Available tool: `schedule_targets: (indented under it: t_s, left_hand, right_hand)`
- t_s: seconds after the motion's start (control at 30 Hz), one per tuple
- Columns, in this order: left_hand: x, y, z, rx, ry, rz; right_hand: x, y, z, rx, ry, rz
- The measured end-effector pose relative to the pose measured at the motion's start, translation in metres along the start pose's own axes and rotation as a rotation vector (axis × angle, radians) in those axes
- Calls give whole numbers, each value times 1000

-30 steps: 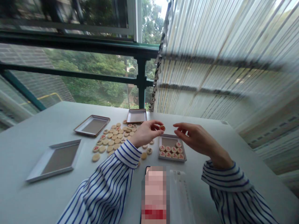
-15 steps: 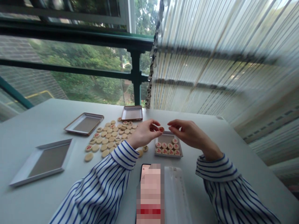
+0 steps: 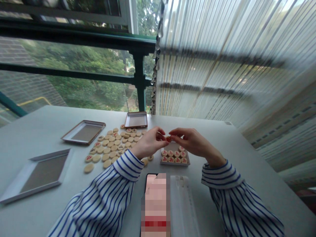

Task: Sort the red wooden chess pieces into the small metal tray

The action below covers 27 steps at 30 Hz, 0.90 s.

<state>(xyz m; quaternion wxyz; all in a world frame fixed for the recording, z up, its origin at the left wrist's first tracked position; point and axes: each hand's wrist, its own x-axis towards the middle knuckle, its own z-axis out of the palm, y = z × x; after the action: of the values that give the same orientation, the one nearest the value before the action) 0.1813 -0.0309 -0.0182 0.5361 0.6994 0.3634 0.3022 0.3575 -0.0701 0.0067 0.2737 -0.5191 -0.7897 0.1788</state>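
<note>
Between my two hands is a round wooden Chinese chess piece (image 3: 168, 139) with a red character. My left hand (image 3: 148, 142) pinches it from the left with thumb and fingers. From the right, the thumb and fingertips of my right hand (image 3: 195, 142) close on its other edge. Just below them stands a small shallow box (image 3: 175, 164). Red-marked chess pieces (image 3: 177, 153) lie in it in two near rows, with one more behind at the right. Loose pieces (image 3: 113, 147), some face down, are spread left of my left hand, which partly covers them.
Three shallow trays lie around the loose pieces: a near-left tray (image 3: 41, 172), a farther-left tray (image 3: 86, 132) and a back tray (image 3: 136, 120). Close to me are a phone (image 3: 155, 204) and a clear plastic case (image 3: 184, 204). A string curtain (image 3: 209, 65) hangs beyond the white table (image 3: 222, 135).
My right hand has moved left and its fingertips have met the chess piece in my left hand. The whole view has shifted slightly.
</note>
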Motion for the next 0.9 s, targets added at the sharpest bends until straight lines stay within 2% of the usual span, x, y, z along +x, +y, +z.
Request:
schedule_targets:
  t_s: [0.33, 0.63, 0.9]
  left_hand:
    - [-1, 3, 0, -10, -18, 15]
    - [-2, 7, -1, -52, -16, -22]
    - [-1, 5, -5, -112, -4, -11]
  right_hand:
    - [1, 4, 4, 130, -34, 8]
    - [2, 3, 3, 221, 20, 14]
    - [1, 6, 3, 272, -25, 20]
